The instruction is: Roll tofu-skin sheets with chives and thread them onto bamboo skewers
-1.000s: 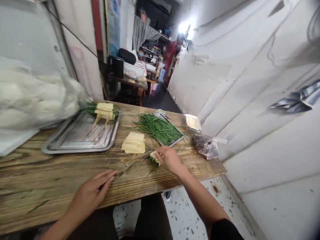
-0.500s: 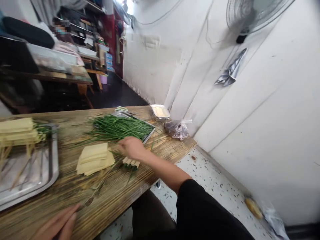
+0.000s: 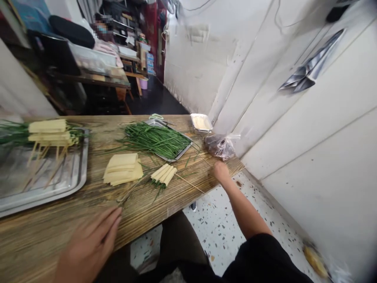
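Observation:
My right hand (image 3: 220,172) is at the table's right end beside the clear plastic bag. Its fingers are closed at the end of a thin skewer (image 3: 203,158); motion blurs the fingertips. My left hand (image 3: 91,239) lies low over the near edge, fingers stretched out and close together, with nothing in it. Between the hands sit several pale tofu-skin rolls (image 3: 164,174) side by side around green chives, with another skewer (image 3: 190,183) sticking out to the right. Left of them is a stack of flat tofu-skin sheets (image 3: 122,169).
Chives (image 3: 156,139) heap over a metal tray (image 3: 178,158). At left, a larger tray (image 3: 84,173) holds finished-looking skewered rolls (image 3: 48,131). A foil box (image 3: 202,122) and a bagged dark item (image 3: 219,146) stand by the wall. Scissors (image 3: 156,116) lie behind. A person (image 3: 103,29) is in the background.
My right hand has moved right, from above the rolls to the skewer by the bag, uncovering the rolls. My left hand has come further into view. The view has shifted right.

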Action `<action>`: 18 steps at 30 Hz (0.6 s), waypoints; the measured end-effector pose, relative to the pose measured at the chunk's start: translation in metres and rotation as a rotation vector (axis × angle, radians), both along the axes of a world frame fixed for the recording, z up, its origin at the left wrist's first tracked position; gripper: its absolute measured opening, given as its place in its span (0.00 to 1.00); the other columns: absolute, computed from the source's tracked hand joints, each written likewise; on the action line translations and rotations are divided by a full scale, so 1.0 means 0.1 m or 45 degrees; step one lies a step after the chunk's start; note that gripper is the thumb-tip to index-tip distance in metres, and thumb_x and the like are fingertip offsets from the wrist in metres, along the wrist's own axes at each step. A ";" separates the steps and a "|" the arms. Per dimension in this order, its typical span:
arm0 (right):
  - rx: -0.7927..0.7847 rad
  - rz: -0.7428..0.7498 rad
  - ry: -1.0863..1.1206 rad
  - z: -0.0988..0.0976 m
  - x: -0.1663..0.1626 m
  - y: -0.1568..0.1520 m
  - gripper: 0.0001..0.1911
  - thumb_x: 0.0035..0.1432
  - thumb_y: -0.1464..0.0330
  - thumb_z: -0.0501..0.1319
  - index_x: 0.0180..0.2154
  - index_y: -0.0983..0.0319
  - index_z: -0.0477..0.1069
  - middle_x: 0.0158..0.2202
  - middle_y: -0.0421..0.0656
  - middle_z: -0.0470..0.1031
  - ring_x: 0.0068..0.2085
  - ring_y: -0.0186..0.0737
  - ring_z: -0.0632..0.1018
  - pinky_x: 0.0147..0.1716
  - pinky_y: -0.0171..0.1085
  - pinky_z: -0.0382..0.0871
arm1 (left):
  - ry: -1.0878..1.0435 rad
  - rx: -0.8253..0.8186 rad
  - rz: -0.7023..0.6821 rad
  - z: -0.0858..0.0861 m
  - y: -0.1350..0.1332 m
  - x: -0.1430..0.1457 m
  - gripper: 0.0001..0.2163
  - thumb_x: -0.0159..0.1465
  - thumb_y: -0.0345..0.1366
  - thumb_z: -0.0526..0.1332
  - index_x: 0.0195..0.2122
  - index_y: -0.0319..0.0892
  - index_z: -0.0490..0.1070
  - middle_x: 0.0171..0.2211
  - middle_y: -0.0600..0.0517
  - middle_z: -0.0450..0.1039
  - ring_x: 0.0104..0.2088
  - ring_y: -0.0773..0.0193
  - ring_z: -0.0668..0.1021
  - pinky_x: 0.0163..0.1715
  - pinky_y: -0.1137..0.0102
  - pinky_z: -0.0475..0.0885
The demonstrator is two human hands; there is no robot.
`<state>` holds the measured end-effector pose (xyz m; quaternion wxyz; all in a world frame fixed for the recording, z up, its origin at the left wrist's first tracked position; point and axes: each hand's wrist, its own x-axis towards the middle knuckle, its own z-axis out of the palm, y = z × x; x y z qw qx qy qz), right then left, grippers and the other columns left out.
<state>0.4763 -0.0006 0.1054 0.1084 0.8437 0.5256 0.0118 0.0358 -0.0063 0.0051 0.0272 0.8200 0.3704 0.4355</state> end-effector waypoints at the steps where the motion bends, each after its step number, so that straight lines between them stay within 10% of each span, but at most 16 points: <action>1: 0.012 0.015 0.009 0.02 0.01 -0.10 0.12 0.63 0.78 0.59 0.44 0.71 0.80 0.43 0.60 0.84 0.49 0.46 0.84 0.46 0.34 0.74 | 0.005 0.052 -0.016 0.13 -0.01 0.18 0.14 0.71 0.39 0.59 0.56 0.52 0.77 0.50 0.49 0.84 0.49 0.52 0.85 0.57 0.53 0.80; 7: 0.452 0.065 0.177 -0.15 0.29 -0.64 0.06 0.57 0.70 0.58 0.28 0.61 0.71 0.26 0.49 0.79 0.28 0.44 0.81 0.30 0.36 0.70 | 0.103 0.028 0.071 0.56 0.35 1.21 0.12 0.75 0.37 0.57 0.49 0.47 0.81 0.49 0.45 0.84 0.51 0.55 0.85 0.55 0.57 0.83; 11: 1.021 0.226 0.566 -0.44 0.12 -0.86 0.09 0.56 0.61 0.57 0.30 0.58 0.71 0.25 0.45 0.79 0.26 0.42 0.79 0.28 0.37 0.72 | 0.120 -0.042 0.175 0.45 0.68 1.50 0.14 0.72 0.39 0.60 0.53 0.42 0.79 0.54 0.40 0.82 0.56 0.50 0.82 0.60 0.53 0.80; 18: 0.982 0.473 0.776 -0.54 -0.76 -1.03 0.13 0.68 0.68 0.55 0.29 0.58 0.66 0.24 0.39 0.72 0.24 0.35 0.73 0.26 0.32 0.67 | 0.013 -0.277 0.096 0.13 0.72 1.43 0.21 0.70 0.48 0.58 0.55 0.38 0.77 0.55 0.36 0.81 0.56 0.42 0.81 0.61 0.43 0.76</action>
